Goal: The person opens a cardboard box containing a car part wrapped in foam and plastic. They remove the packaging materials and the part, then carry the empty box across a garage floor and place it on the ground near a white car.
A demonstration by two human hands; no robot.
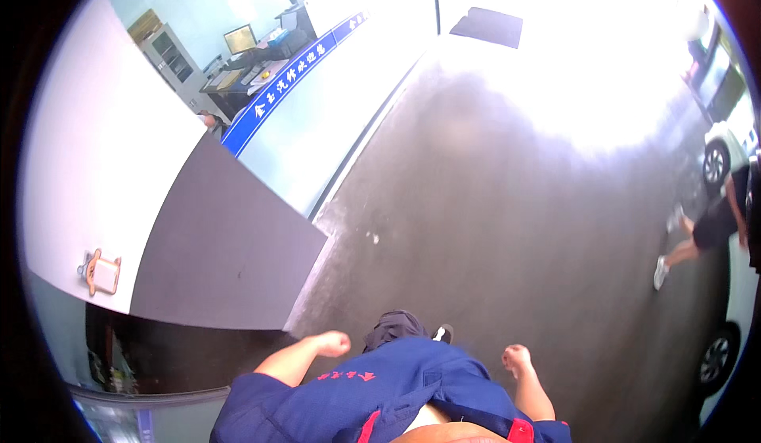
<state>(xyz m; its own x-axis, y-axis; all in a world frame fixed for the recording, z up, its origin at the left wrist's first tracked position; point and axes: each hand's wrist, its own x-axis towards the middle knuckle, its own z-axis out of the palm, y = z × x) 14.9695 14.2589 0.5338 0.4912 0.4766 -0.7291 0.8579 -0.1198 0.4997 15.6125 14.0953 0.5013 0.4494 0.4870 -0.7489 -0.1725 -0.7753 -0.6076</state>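
Bare, closed — left hand [331,342], right hand [515,357] — two white cars [723,151] nearby.

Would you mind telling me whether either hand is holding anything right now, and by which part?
Nothing shows in either: the left hand and right hand are closed fists above the wet grey floor.

I stand on a dark grey concrete floor [491,229] that looks wet and shiny, with strong daylight glaring off it toward the far side. To my left a wall [103,173] runs white above and grey below, with a small orange-framed box [101,273] fixed on it. Beyond it is a glass partition [317,118] with a blue band, and behind that an office desk [246,70] with a monitor [239,39] and a cabinet [170,59]. A dark mat [487,26] lies far ahead. White cars [725,154] stand at my right.
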